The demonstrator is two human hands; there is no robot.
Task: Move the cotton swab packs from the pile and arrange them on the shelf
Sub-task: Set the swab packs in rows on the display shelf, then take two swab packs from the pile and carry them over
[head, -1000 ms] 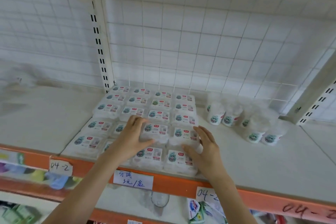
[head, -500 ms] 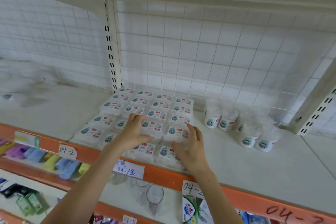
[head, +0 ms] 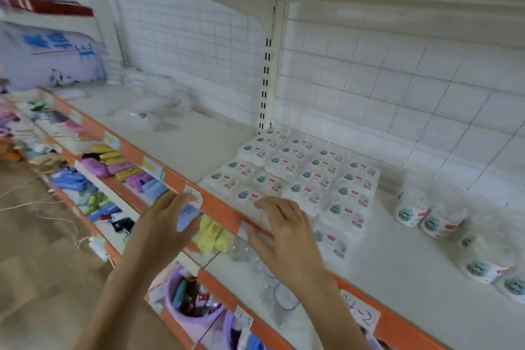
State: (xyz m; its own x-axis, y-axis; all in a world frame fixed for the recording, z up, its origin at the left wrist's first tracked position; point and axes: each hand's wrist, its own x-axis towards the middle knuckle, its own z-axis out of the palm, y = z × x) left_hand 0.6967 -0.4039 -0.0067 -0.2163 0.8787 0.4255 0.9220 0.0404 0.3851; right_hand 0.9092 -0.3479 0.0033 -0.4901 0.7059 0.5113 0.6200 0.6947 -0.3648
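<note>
Both hands (head: 170, 219) (head: 287, 233) lifted off packs (head: 304, 176), fingers relaxed, empty; white shelf (head: 412, 270), orange lip, tiled wall.

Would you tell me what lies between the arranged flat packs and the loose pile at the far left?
Head view: bare shelf between flat packs and pile.

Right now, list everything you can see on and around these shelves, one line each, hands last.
Boxed cotton swab packs: many, white with teal labels, gridded block on the shelf.
Round cotton swab tubs: several, clear with teal labels, right of the block.
Loose pile: blurred, clear-white, far left on the same shelf.
Price tags: several, white, on the orange shelf edge.
Lower shelf goods: many, pastel, below.
Glass cups: a few, clear, lower shelf.
Left hand: one, empty, before the shelf edge.
Right hand: one, empty, over the front packs.
</note>
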